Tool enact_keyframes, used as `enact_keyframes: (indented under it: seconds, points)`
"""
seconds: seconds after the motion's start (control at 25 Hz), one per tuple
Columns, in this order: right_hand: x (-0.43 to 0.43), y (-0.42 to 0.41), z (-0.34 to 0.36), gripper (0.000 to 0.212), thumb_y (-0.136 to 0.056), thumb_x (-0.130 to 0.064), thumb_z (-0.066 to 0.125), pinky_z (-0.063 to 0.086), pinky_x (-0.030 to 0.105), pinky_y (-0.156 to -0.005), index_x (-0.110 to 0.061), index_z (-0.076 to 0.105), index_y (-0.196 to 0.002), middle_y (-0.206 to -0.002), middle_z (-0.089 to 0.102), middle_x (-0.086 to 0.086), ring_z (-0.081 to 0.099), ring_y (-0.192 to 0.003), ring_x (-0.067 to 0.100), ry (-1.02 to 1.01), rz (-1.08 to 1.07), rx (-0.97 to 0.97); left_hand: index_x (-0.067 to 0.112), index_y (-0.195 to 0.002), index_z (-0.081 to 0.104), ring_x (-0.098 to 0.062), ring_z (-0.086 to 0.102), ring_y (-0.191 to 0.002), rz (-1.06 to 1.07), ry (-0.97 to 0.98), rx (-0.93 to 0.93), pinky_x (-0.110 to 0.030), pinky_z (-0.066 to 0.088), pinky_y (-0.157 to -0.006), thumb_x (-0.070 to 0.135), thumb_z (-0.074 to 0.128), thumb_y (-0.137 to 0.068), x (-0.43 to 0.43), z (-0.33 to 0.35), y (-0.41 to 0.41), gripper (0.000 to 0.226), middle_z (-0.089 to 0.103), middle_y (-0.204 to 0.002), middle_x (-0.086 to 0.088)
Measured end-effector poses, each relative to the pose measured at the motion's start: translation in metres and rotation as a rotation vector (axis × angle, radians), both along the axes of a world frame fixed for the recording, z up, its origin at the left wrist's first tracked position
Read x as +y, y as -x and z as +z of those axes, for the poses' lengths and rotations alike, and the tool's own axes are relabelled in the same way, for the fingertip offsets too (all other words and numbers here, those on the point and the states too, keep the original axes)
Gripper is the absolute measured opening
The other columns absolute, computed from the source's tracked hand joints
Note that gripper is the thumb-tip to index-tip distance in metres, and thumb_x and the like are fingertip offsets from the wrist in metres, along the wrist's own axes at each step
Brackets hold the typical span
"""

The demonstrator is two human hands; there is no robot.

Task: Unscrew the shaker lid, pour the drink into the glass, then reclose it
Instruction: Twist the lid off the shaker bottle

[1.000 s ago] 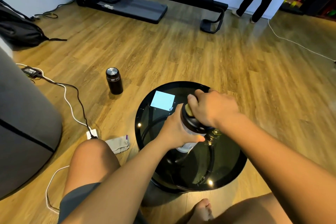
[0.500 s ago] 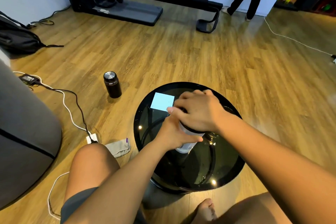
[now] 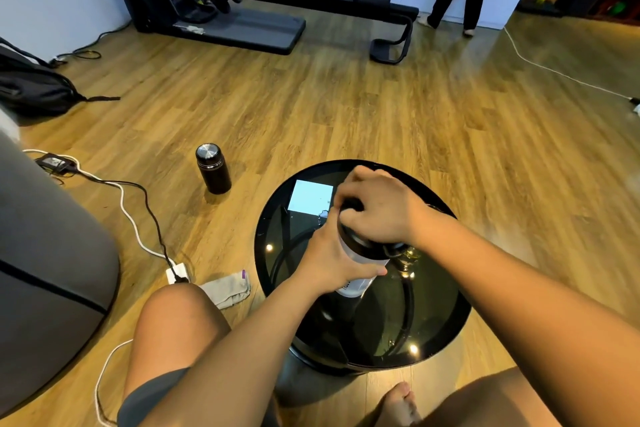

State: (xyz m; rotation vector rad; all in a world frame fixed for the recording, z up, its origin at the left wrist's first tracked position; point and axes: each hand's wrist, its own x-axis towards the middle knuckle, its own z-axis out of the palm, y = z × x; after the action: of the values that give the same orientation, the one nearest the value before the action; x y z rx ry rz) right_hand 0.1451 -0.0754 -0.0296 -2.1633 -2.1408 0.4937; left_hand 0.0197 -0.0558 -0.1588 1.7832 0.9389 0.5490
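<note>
A clear shaker (image 3: 360, 262) with a black lid (image 3: 356, 240) stands upright on a round black glass table (image 3: 436, 322). My left hand (image 3: 329, 262) is wrapped around the shaker's body from the left. My right hand (image 3: 377, 211) covers the lid from above, fingers clamped on its rim. Just right of the shaker, part of a clear glass (image 3: 410, 258) shows from under my right wrist; most of it is hidden.
A light blue square card (image 3: 310, 199) lies on the table's far left. On the wooden floor are a black flask (image 3: 213, 168), cables with a white plug block (image 3: 178, 272) and a folded cloth (image 3: 227, 289). A grey beanbag (image 3: 41, 270) sits left; a person stands far back.
My right hand has turned on the lid, its fingers swinging around the top. The left hand has kept its hold on the body. The camera has tilted slightly.
</note>
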Motion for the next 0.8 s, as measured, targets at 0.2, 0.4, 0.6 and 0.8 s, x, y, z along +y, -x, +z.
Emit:
enact_keyframes:
  seconds: [0.2,0.4,0.6,0.8]
  points:
    - [-0.003,0.007,0.004,0.04,-0.091,-0.053,0.051,0.047,0.037,-0.09,-0.028,0.068,-0.117,-0.12,0.067,-0.004,0.058,-0.116,0.019,-0.128,0.167,0.077,0.042,-0.125,0.047,0.011,0.061,-0.11,0.007,-0.007,-0.003,-0.017,0.053,-0.09,0.047,0.097,-0.058,-0.002,-0.001,-0.001,0.084,0.063,-0.117,0.021]
    - [-0.003,-0.013,0.006,0.066,-0.097,-0.068,0.017,0.048,0.04,-0.08,-0.021,0.063,-0.109,-0.112,0.068,0.01,0.065,-0.107,0.032,-0.009,-0.217,-0.311,0.047,-0.125,0.036,-0.002,0.062,-0.114,0.021,-0.011,-0.002,-0.023,0.053,-0.093,0.052,0.097,-0.05,0.0,0.001,0.0,0.097,0.062,-0.122,0.018]
    - [-0.016,0.009,0.011,0.026,-0.083,-0.036,0.056,0.044,0.034,-0.097,-0.029,0.077,-0.096,-0.098,0.074,-0.01,0.064,-0.102,0.013,-0.078,0.169,0.153,0.02,-0.137,0.053,-0.008,0.066,-0.114,-0.024,-0.009,-0.014,-0.036,0.057,-0.098,0.034,0.099,-0.06,-0.001,-0.002,-0.001,0.091,0.068,-0.121,0.008]
    - [-0.01,-0.013,0.013,0.06,-0.097,-0.069,0.031,0.046,0.04,-0.088,-0.027,0.057,-0.131,-0.123,0.062,0.008,0.06,-0.117,0.032,-0.034,-0.142,-0.228,0.042,-0.136,0.033,-0.004,0.058,-0.122,0.007,0.008,0.006,-0.027,0.05,-0.102,0.048,0.098,-0.052,0.0,0.002,0.0,0.107,0.059,-0.132,0.013]
